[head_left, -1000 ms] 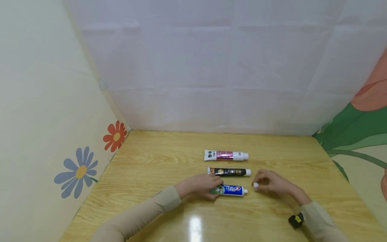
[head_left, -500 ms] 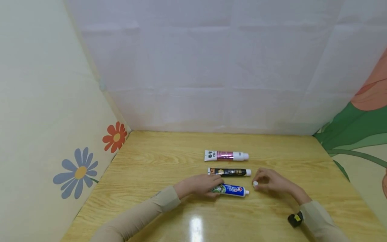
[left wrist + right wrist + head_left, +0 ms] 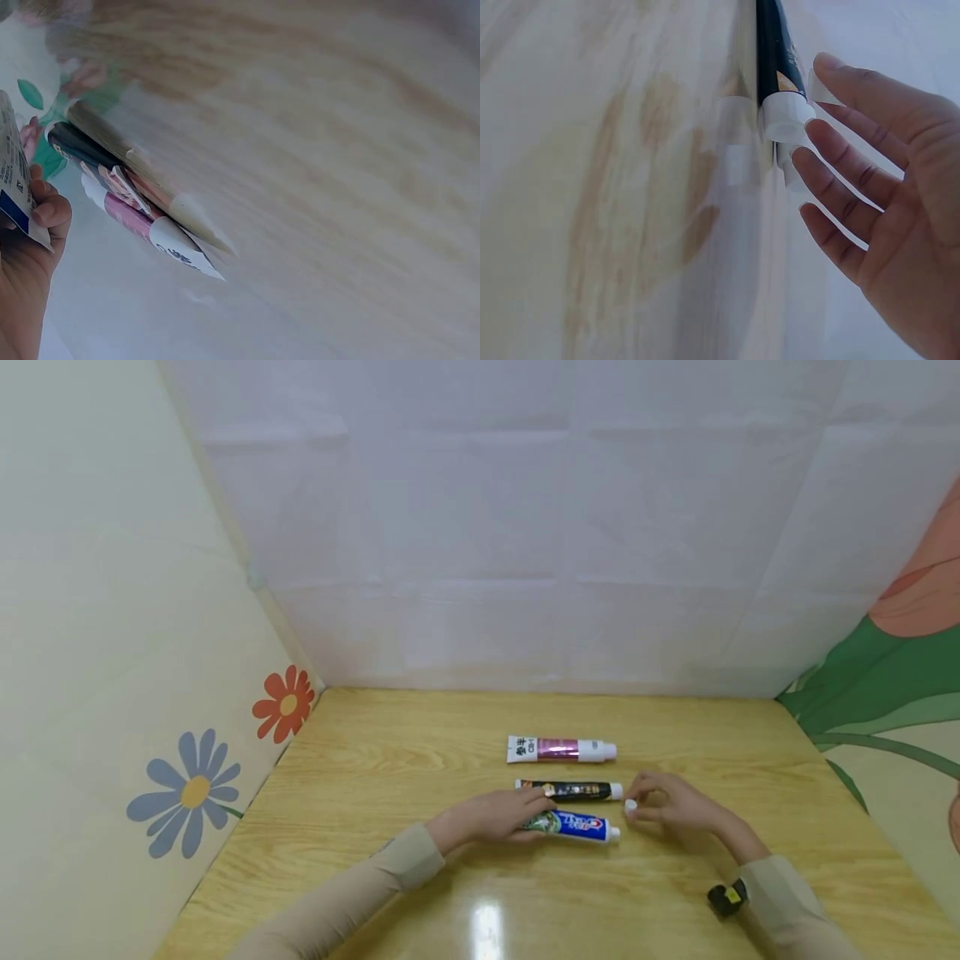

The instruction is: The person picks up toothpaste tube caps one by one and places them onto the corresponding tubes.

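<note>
My left hand [image 3: 491, 816] grips the flat end of a blue and green toothpaste tube [image 3: 583, 827], whose bare white nozzle points right. Part of that tube [image 3: 13, 176] shows at the left edge of the left wrist view, between thumb and fingers. A small white cap [image 3: 631, 807] is pinched by my right hand [image 3: 681, 804], a short way right of the nozzle and apart from it. In the right wrist view the cap [image 3: 823, 88] sits under the thumb, partly hidden. Just behind lies a black toothpaste tube [image 3: 581, 791] with its white cap on, its left end partly covered by my left hand.
A white and pink toothpaste tube [image 3: 558, 750] lies farther back, parallel to the black one, with its cap to the right. The wooden table [image 3: 390, 727] meets a white sheet [image 3: 450, 527] at the back. A black wrist device [image 3: 726, 899] hangs by the right sleeve.
The blue and green tube has shifted slightly right and its nozzle end has angled toward me. My right hand has moved a little left and away from me with the cap.
</note>
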Tool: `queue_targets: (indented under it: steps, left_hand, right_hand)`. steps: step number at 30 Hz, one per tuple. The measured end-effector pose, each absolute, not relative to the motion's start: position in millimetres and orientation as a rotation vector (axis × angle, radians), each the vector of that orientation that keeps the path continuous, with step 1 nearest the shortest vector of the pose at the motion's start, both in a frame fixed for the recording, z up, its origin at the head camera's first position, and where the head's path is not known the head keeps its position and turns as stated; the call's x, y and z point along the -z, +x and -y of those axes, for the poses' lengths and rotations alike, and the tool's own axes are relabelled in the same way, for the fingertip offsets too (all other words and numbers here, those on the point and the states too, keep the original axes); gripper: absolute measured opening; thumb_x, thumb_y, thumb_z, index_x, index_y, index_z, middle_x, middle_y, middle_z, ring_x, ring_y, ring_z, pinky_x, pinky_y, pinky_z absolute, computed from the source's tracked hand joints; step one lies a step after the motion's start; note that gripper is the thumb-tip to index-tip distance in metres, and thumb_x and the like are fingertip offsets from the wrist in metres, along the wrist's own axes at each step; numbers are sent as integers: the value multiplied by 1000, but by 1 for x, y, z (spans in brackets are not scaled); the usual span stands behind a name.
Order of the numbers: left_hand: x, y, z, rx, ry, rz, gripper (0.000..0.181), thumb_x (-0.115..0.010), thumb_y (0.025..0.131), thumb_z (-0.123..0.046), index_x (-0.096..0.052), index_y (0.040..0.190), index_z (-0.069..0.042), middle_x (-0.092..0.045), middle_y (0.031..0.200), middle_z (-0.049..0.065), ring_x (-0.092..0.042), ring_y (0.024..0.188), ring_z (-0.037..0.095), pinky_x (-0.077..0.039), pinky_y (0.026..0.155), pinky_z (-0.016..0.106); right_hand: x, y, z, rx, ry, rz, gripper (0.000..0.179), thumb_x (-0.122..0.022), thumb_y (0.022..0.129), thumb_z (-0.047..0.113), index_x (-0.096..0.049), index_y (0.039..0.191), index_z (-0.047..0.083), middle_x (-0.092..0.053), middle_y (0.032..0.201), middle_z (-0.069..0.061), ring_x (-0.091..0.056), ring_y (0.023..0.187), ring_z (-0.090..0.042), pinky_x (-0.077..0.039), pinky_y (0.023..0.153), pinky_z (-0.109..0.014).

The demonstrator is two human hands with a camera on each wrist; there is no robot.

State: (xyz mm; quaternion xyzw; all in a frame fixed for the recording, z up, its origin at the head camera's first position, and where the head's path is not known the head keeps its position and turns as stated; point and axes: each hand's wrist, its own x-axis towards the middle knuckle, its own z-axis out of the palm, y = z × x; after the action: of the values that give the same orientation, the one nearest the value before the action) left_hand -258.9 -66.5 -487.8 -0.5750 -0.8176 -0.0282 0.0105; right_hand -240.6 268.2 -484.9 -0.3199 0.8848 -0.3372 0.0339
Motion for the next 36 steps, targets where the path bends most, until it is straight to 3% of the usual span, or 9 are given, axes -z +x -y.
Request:
queue_targets:
  steps: [4,9,14,21,30,36]
  left_hand:
    - [486,-259,69,47,-1753,2545,49,-37,98,-43,-39,135,-10,-50,129,6,-50,118,17,-38,103,29]
    - [485,-262,72,54,-1711,2525,50,-40,98,-40,-38,137,-9,-53,125,5,-51,114,15,-41,100,27]
    - [482,-263,73,127,-1674,2539,50,-44,97,-36,-38,138,-9,-54,123,4,-51,113,15,-40,100,28]
    - [479,-263,75,133,-1641,2487,47,-41,97,-39,-42,134,-9,-55,120,2,-52,111,13,-41,100,27]
    - [467,-265,75,167,-1561,2474,51,-49,95,-37,-40,136,-8,-55,118,3,-56,103,13,-46,92,28]
    - [460,-269,76,177,-1520,2419,53,-46,95,-40,-41,135,-6,-55,119,3,-57,93,10,-49,83,22]
  right_hand:
    - [481,-242,-268,1020,-892,-2729,18,-68,83,33,-67,96,20,-59,95,10,-54,89,-11,-45,78,-35]
    - [477,-241,-267,1012,-805,-2727,24,-67,84,37,-66,100,19,-61,95,11,-56,89,-10,-46,78,-38]
    - [474,-242,-267,1009,-825,-2754,21,-68,84,29,-67,101,17,-64,93,10,-58,87,-8,-49,77,-41]
    - [472,-243,-266,1020,-899,-2786,18,-68,84,18,-68,102,13,-67,93,5,-60,86,-10,-50,78,-45]
    - [465,-248,-263,1029,-887,-2826,23,-66,86,27,-68,103,12,-66,93,6,-60,87,-10,-48,80,-49]
    - [460,-250,-262,1084,-957,-2865,22,-69,84,17,-67,104,11,-65,92,4,-60,85,-13,-50,78,-41]
